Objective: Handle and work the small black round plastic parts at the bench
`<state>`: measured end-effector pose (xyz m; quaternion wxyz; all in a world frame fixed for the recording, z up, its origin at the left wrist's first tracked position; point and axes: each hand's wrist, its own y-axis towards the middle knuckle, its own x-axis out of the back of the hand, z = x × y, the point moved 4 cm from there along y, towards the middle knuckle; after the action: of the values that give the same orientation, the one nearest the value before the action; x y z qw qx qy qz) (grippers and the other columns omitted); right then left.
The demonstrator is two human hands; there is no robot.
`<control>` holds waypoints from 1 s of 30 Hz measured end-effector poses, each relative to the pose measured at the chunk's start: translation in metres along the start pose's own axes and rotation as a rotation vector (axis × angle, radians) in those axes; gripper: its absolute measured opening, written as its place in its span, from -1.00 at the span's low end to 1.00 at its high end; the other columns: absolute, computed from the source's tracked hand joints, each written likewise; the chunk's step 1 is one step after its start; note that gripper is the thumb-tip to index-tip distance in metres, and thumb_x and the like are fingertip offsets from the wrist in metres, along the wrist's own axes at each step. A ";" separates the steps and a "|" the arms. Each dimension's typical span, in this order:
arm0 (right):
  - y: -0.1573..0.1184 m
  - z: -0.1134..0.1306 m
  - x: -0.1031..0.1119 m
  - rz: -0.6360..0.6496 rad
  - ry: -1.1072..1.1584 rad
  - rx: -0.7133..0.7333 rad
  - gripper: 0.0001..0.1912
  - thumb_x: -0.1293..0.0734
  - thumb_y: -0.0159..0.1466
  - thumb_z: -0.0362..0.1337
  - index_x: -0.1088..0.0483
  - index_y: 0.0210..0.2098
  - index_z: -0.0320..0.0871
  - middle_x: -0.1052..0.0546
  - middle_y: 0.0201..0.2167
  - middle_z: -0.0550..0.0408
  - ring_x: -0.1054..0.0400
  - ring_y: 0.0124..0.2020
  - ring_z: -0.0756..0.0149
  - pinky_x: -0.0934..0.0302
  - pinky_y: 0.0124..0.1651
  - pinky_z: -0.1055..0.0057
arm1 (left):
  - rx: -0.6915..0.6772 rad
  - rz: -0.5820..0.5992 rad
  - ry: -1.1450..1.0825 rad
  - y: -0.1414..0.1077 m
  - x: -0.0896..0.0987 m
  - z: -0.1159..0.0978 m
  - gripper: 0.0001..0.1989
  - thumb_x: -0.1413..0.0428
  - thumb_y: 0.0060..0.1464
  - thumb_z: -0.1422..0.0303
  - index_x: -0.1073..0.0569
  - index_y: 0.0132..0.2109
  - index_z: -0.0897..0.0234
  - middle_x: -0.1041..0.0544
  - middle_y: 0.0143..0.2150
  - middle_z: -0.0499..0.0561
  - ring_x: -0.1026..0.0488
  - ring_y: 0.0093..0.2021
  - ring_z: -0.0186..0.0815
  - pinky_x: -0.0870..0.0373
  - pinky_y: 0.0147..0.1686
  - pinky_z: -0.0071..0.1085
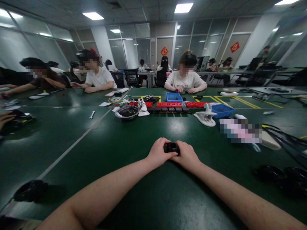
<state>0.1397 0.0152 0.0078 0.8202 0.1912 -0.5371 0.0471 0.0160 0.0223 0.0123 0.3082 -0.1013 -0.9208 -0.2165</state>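
So I'm watching this from a long way off through the head camera, and slipping is my main worry. The small black part [173,146] sits between both hands, near the middle of the green table [129,143]. It looks glossy and rounded, so uneven pressure from one side could spin it or pop it loose. I can't see its underside, so no clue whether the table is taking any weight; if not, a weak pinch might drop it. The thumbs also come close together on the near side, and I reckon they could get in each other's way.

Hands: the left hand [157,153] is mostly closed, fingers curled over the far left side and thumb stretched across the near side. The right hand [188,154] wraps the other side, about as closed, though its fingertips are partly hidden. Both have hold of the part.

Smaller worry: a black ring-shaped piece [37,191] lies off to the left of the left forearm [107,185], so a wide elbow swing could knock it. The wrench [92,115] is well clear of both hands.
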 end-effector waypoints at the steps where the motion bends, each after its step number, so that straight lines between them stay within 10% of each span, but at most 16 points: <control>1: 0.001 -0.001 0.000 0.017 0.071 0.041 -0.59 -0.32 -0.08 -0.13 -0.25 -0.28 -0.20 -0.39 -0.35 0.01 -0.25 -0.31 0.20 -0.08 -0.29 0.33 | -0.013 0.032 -0.027 0.001 0.000 0.001 -0.62 -0.19 -0.28 0.26 -0.31 -0.27 0.29 -0.32 -0.31 -0.02 -0.28 -0.28 -0.32 -0.24 -0.30 -0.39; 10: 0.003 -0.020 0.008 0.437 0.572 0.238 -0.56 -0.29 0.03 -0.25 -0.22 -0.08 -0.18 -0.37 -0.16 0.04 -0.23 -0.16 0.25 -0.10 -0.10 0.32 | -0.178 0.264 -0.077 0.003 0.010 -0.005 -0.57 -0.15 -0.19 0.27 -0.31 -0.10 0.21 -0.36 -0.21 -0.01 -0.28 -0.22 -0.31 -0.24 -0.28 -0.42; 30: 0.005 -0.022 0.005 0.412 0.597 0.126 -0.71 -0.33 -0.03 -0.26 -0.28 -0.31 -0.21 -0.35 -0.41 0.14 -0.22 -0.37 0.36 -0.10 -0.33 0.46 | -0.151 0.316 -0.073 0.007 0.008 -0.006 -0.56 -0.16 -0.23 0.24 -0.33 -0.12 0.22 -0.34 -0.28 -0.03 -0.28 -0.28 -0.35 -0.22 -0.35 -0.48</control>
<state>0.1593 0.0271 0.0058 0.9008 0.1071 -0.2971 0.2979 0.0150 0.0262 0.0236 0.2960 -0.2755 -0.8852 -0.2302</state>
